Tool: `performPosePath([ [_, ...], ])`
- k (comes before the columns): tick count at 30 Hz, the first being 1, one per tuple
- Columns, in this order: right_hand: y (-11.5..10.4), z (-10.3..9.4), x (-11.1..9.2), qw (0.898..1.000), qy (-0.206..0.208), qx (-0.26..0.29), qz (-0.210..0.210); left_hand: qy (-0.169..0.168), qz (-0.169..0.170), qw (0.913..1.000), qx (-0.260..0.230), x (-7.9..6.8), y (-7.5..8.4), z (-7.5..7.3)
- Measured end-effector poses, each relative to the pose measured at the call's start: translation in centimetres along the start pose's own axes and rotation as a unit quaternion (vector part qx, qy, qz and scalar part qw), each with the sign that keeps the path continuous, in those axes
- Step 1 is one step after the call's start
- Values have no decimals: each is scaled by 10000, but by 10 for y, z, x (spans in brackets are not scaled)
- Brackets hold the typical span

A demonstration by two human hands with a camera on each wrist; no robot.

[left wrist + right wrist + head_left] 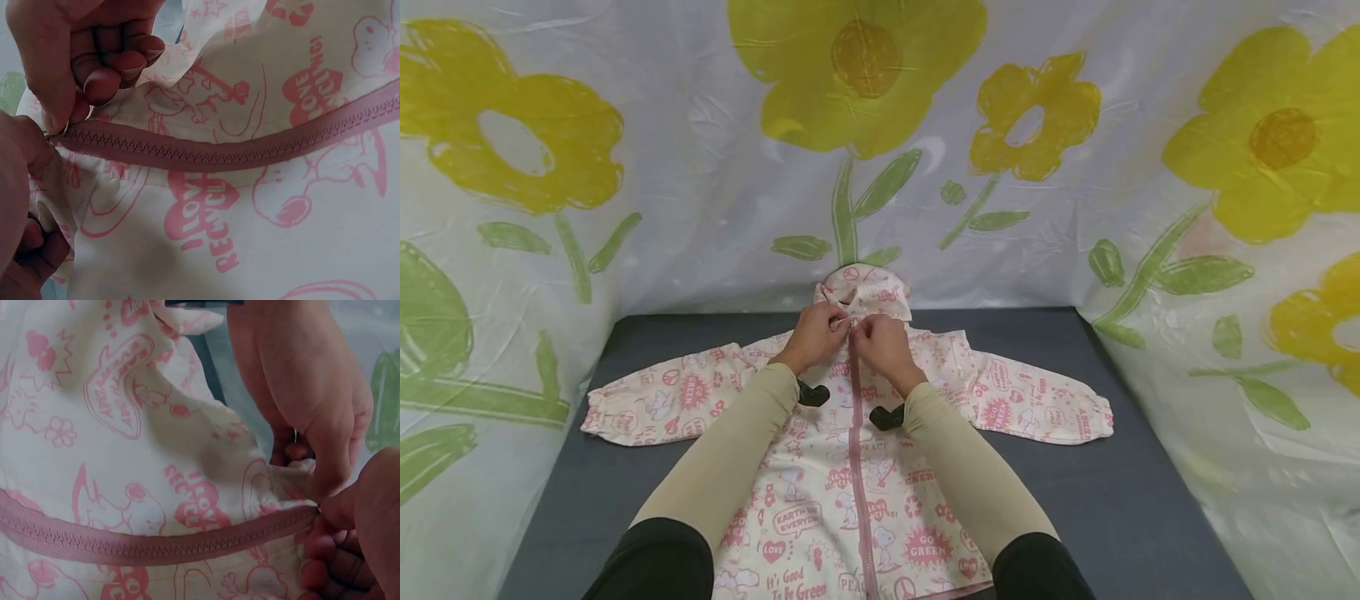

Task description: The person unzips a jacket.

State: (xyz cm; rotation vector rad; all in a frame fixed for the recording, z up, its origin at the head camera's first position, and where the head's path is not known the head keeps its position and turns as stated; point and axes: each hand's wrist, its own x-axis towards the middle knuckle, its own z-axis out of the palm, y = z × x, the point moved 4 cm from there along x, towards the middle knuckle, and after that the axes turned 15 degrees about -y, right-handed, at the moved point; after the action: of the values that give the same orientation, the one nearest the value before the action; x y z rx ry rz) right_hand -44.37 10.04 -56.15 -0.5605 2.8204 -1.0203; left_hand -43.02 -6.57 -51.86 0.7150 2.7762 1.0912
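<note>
Head: L/R grips [816, 337] [886, 346] prob. on zip [855, 442]

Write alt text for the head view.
A person's hands pinch at the top of a pink zipper near the neck of a pale jacket with pink prints. It lies on a dark table, its sleeves spread, with yellow-flowered sheeting behind.
</note>
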Motion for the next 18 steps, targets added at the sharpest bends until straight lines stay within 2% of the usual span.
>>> performPosePath([
  [5, -11, -6, -3, 9997, 93, 183, 147, 185, -151, 9997, -102, -2, 1, -1],
  [7, -9, -5, -3, 9993, 242, 294, 39, 254, -159, 9995, -129, -2, 2, -1],
  [11, -10, -7, -9, 9982, 240, 539, 144, 353, -130, 9991, -203, -2, 3, -4],
  [13, -17, -8, -17, 9953, -29, 922, 279, 492, -140, 9984, -250, -2, 2, -7],
  [15, -33, -14, -32, 9886, -409, 1351, 530, 643, -138, 9974, -292, -2, 1, -11],
  [16, -34, -12, -35, 9844, -530, 1561, 611, 715, -128, 9968, -319, -2, 1, -13],
  [18, -48, -16, -50, 9793, -729, 1713, 791, 802, -124, 9962, -312, -1, 2, -16],
])
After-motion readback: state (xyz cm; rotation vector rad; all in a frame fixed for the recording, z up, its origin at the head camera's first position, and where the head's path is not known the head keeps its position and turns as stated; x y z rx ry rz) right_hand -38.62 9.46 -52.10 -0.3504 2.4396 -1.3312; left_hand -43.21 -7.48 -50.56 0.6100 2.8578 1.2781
